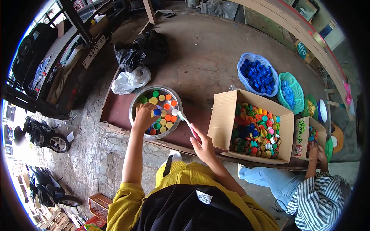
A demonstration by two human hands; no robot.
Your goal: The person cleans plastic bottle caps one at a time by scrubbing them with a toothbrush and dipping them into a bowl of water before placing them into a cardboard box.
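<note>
A round metal basin (pixel 178 92) stands near the table's front edge, with orange, green, yellow, blue and white bottle caps in it. Over its left part is my left hand (pixel 145 115), fingers bent down among the caps beside a blue cap (pixel 157 112); whether they pinch anything is hidden. My right hand (pixel 203 145), right of the basin, is closed on the handle of a white and pink brush (pixel 187 122). The brush's head reaches over the basin's right rim, next to a white cap (pixel 174 112).
Right of my right hand is an open cardboard box (pixel 222 120) full of mixed caps. Behind it stand a blue basket (pixel 243 58) and a green basket (pixel 281 77) of caps. A co-worker in stripes (pixel 322 198) sits at right. Plastic bags (pixel 132 80) lie behind the basin.
</note>
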